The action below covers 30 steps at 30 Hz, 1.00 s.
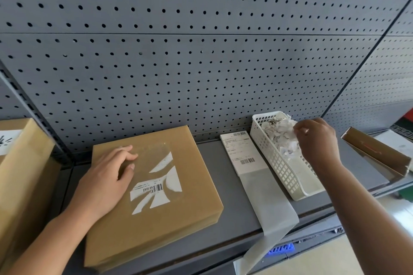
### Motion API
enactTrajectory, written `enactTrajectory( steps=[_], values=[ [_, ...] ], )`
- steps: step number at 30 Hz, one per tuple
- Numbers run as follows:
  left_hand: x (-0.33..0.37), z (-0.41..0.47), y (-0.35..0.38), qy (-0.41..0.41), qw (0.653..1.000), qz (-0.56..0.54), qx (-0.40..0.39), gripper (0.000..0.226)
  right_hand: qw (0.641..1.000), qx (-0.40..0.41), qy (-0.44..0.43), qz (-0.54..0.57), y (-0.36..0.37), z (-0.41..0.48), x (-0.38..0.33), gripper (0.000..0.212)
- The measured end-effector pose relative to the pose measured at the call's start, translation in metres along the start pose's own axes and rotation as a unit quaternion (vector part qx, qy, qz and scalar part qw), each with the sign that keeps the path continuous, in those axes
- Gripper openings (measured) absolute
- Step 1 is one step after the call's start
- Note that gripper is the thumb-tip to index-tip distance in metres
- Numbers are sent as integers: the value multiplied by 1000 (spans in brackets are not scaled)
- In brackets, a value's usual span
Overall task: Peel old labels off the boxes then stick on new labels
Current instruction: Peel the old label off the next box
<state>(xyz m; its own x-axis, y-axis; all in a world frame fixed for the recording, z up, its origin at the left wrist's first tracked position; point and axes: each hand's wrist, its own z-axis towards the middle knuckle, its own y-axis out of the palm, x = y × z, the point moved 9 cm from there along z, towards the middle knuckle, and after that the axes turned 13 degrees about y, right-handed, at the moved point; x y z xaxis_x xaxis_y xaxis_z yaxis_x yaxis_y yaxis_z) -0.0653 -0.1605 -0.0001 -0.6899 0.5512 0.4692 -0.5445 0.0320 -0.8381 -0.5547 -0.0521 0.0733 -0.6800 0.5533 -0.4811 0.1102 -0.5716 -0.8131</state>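
The box lies flat on the grey shelf, left of centre and close to the near edge, its broad top face up so the label can be worked on. The old label is only partly gone: torn white pieces and a barcode strip remain on the lid, with a shiny patch of residue above them. The left hand rests on the lid's left side, fingers relaxed and nearly straight, most likely to keep the box from sliding while the label is picked at.

The right hand is over the far end of the white basket, fingers bunched against the heap of paper scraps; whether they pinch a scrap cannot be told. The basket seems to serve as the bin for peelings, set within easy reach on the right.

Between box and basket lies the new label on its backing strip, which trails over the near edge, ready for sticking once the lid is clean
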Motion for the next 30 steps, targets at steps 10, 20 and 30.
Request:
enactTrajectory(
  steps=[10,20,30],
  values=[
    [0,0,1,-1,1000,-9,3,16,999,-37,-10,-25,30,-2,-1,13],
    [0,0,1,0,1000,-9,4,16,997,-64,-28,-40,39,-13,2,19],
    [0,0,0,-2,1000,-6,4,15,998,21,-23,-50,1,-10,-17,18]
  ],
)
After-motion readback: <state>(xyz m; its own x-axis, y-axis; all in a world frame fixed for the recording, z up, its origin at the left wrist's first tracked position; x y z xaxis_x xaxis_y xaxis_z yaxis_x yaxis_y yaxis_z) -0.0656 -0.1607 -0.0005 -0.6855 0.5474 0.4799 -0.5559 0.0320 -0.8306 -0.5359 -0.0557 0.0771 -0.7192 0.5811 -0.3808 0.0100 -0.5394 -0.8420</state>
